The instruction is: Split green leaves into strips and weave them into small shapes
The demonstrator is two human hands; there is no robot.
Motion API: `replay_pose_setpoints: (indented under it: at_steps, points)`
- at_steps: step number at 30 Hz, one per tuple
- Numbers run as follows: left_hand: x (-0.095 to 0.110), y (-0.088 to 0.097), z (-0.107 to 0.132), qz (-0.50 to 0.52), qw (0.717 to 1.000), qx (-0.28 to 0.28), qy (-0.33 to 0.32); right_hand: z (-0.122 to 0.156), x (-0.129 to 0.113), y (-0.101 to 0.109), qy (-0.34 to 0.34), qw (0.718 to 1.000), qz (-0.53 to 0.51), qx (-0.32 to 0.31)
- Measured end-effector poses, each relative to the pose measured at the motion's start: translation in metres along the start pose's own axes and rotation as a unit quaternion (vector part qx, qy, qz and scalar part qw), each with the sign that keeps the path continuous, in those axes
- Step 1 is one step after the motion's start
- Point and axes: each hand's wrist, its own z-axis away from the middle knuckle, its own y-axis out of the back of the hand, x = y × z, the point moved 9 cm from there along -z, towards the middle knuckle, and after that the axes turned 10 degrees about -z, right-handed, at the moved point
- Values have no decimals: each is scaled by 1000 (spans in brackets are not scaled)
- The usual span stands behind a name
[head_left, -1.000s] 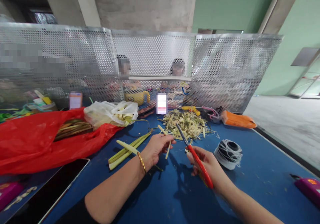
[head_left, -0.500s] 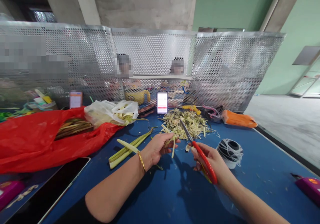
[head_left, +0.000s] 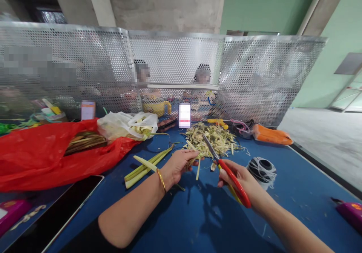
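Observation:
My left hand is closed, palm inward, around some dry plant strips that its fingers partly cover. A pale strip hangs down from beside the fingertips. In my right hand are scissors with red and yellow handles, their blades pointing up and away over the heap of cut plant scraps. The blades look nearly together and stand just right of my left fingertips. Left of my left wrist lie green plant stalks with one pale stalk across them.
A red plastic bag and a white bag lie left, above a black flat panel. At right are a cord spool, an orange packet and a purple object. A perforated metal screen stands behind, with people beyond.
The whole view has shifted slightly. My right hand has turned the scissors a little, so more of the yellow handle shows. My left hand keeps its hold on the strips.

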Motion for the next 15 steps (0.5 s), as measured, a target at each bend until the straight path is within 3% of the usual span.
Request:
replay_pose_setpoints:
  at_steps: [7,15]
  points:
    - [2,5,-3,-34,999,16,-25,2,-3,4,-26,996,81,-39]
    - [1,3,-7,-46,998,1,-37,3,-3,-2,-14,989,97,-107]
